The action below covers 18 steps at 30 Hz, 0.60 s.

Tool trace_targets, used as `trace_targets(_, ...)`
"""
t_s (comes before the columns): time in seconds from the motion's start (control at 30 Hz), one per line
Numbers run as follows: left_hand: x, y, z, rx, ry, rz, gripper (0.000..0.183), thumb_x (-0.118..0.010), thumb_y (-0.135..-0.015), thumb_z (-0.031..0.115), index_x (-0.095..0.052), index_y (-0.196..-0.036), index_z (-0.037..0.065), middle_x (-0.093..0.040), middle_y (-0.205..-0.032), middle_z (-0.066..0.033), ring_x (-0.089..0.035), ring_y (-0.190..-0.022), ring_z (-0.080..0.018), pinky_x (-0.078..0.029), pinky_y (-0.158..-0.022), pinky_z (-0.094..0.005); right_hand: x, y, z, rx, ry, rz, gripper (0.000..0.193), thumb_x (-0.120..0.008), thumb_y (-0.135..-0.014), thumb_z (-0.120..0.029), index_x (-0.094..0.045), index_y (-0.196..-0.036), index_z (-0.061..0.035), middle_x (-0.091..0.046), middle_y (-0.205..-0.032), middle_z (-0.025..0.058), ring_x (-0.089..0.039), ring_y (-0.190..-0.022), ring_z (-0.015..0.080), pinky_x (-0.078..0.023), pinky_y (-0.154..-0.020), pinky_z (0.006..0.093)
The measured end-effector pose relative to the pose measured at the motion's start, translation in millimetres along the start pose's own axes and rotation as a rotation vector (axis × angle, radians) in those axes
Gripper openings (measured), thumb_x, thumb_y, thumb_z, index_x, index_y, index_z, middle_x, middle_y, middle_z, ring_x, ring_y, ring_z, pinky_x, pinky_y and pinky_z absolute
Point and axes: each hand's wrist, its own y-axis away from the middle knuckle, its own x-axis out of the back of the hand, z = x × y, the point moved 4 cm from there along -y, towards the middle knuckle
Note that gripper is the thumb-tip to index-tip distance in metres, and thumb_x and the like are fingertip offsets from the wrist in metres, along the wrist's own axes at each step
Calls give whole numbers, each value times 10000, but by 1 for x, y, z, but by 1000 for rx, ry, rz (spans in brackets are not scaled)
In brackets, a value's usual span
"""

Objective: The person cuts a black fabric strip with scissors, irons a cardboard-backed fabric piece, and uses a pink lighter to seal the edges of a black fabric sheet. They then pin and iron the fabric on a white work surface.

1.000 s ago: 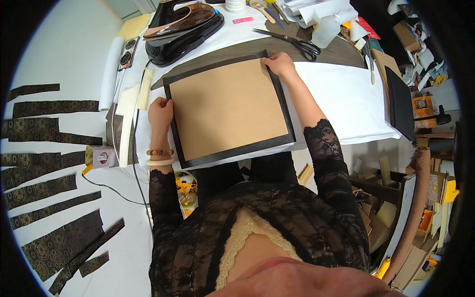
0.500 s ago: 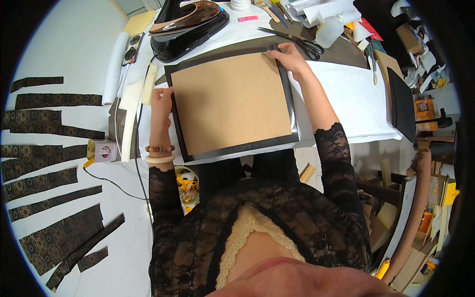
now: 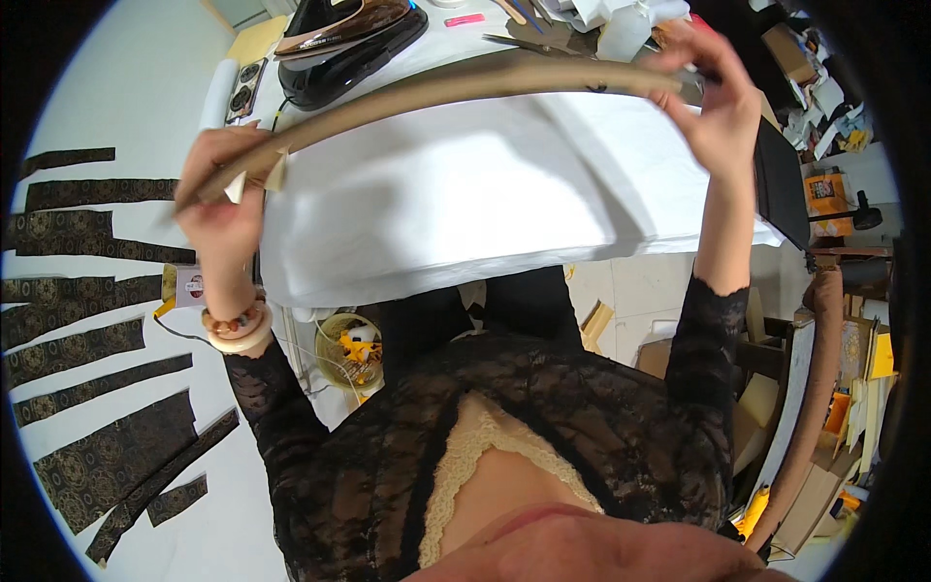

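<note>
Raised above the table, a brown board [image 3: 427, 100] shows as a long, thin, curved strip, nearly edge-on to me. My left hand [image 3: 221, 184] is closed on its left end, where small pale corners poke out near the fingers. At the right end my right hand [image 3: 713, 112] grips the board between thumb and fingers, somewhat blurred by motion. The board's faces are mostly hidden. Beneath it lies a white-covered table [image 3: 465, 184] with the board's shadow on it. Black scissors [image 3: 529, 46] rest just past the board, on dark grey-brown fabric [image 3: 456, 70].
A black iron on its base [image 3: 349, 58] stands at the far left, near a pink marker [image 3: 464, 19]. Patterned dark fabric strips [image 3: 78, 344] hang at the left. Rolls, boards and scraps [image 3: 824, 388] crowd the right side. A bin [image 3: 347, 349] stands below the table.
The brown board with the black border has been lifted off the table and tilted from lying flat to edge-on. My hands have moved apart, each still gripping a side.
</note>
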Motion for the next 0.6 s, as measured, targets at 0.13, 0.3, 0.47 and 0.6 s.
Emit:
trace_targets(0.13, -38, 37, -9, -270, -291, -152, 121, -585, -783, 41, -649, -883, 17, -669, -935, -103, -651, -951, -252, -442, -996, -462, -25, 72, -25, 213, 376, -21, 255, -742, -637, 34, -708, -851, -101, -693, -850, 3, -671, -851, 153, -400, -1004, 438)
trace_targets(0.3, -93, 111, -39, -255, -340, -256, 153, -620, -780, 39, -658, -926, 16, -642, -927, -87, -651, -959, -238, -431, -998, -458, -68, 164, -14, 121, 490, 71, 178, -726, -639, -3, -679, -777, -105, -664, -812, -5, -660, -817, 139, -352, -1008, 446)
trace_targets(0.47, -108, 132, -32, -265, -323, -371, 237, -621, -755, 27, -659, -988, 13, -648, -1001, -93, -627, -1033, -250, -431, -1032, -466, -77, 190, -10, -91, 567, -295, 256, -663, -701, 19, -648, -932, -88, -635, -1007, 32, -616, -1011, 166, -261, -1096, 566)
trace_targets(0.6, -95, 124, -21, -247, -474, -605, 400, -566, -726, -83, -634, -1102, 33, -622, -1144, -118, -581, -1131, -301, -423, -1050, -490, -64, 184, -28, -215, 887, -809, 534, -596, -759, 41, -541, -1269, -106, -554, -1294, 88, -534, -1221, 246, -179, -1115, 657)
